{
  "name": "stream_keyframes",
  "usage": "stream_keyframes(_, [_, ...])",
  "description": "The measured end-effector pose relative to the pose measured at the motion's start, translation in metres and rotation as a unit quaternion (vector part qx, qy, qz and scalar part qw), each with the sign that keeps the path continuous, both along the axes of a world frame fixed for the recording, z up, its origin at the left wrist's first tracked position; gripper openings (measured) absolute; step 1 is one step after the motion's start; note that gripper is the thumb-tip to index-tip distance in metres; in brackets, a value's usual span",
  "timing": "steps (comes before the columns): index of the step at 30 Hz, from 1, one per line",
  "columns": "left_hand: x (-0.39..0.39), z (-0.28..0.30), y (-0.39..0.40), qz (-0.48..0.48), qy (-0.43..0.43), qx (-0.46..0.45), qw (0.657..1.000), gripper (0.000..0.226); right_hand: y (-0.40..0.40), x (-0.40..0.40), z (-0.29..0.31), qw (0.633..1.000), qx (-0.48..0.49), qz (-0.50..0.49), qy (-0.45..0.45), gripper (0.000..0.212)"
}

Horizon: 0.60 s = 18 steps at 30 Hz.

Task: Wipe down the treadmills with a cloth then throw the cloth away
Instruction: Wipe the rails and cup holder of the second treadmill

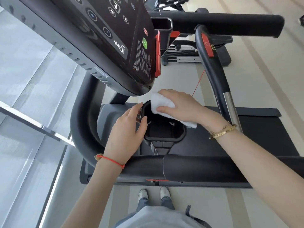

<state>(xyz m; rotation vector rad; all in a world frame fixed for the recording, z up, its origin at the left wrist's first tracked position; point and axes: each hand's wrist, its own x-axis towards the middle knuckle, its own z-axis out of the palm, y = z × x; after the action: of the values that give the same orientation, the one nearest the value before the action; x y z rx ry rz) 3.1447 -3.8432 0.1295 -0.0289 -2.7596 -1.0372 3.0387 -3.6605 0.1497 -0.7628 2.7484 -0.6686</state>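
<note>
Two hands are showing: one left hand (126, 129) at 7 o'clock of the cup holder and one right hand (182, 106) at 2 o'clock of it. One white cloth (162, 103) is lying under the right hand. One black cup holder (164, 137) is sitting at frame centre. One console panel (115, 38) is occupying the 11 o'clock region, carrying one green button (144, 43). Two red safety tabs are appearing: one (158, 55) on the console edge, one (207, 45) on the curved handlebar at 1 o'clock. Two shoes (154, 194) are showing at 6 o'clock. One red string bracelet (111, 160) is circling the left wrist; the gold bracelets (222, 131) on the right wrist are overlapping and cannot be counted.
</note>
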Motion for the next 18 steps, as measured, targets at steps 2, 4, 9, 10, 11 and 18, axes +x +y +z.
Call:
stream_keyframes(2, [0.0,0.0,0.0,-0.003,-0.002,0.0,1.0,0.044,0.005,0.007,-0.002,0.999,-0.019,-0.026,-0.004,0.041])
stream_keyframes(4, [-0.001,0.0,0.0,-0.003,-0.006,0.0,1.0,0.044,0.014,0.02,-0.007,0.996,-0.038,-0.075,-0.019,0.045])
stream_keyframes(9, [0.0,0.0,0.001,-0.008,-0.007,0.0,1.0,0.045,0.02,0.054,-0.012,0.976,-0.084,-0.181,-0.091,0.062])
stream_keyframes(10, [0.0,0.0,0.001,-0.009,-0.006,-0.001,1.0,0.045,0.02,0.059,-0.012,0.972,-0.086,-0.196,-0.094,0.063])
stream_keyframes(11, [0.0,0.0,0.001,-0.008,-0.004,-0.003,1.0,0.045,0.02,0.063,-0.012,0.969,-0.087,-0.21,-0.095,0.064])
stream_keyframes(18, [0.004,0.007,0.002,-0.033,0.023,-0.015,0.999,0.045,0.031,0.096,0.003,0.955,-0.102,-0.274,-0.045,0.055])
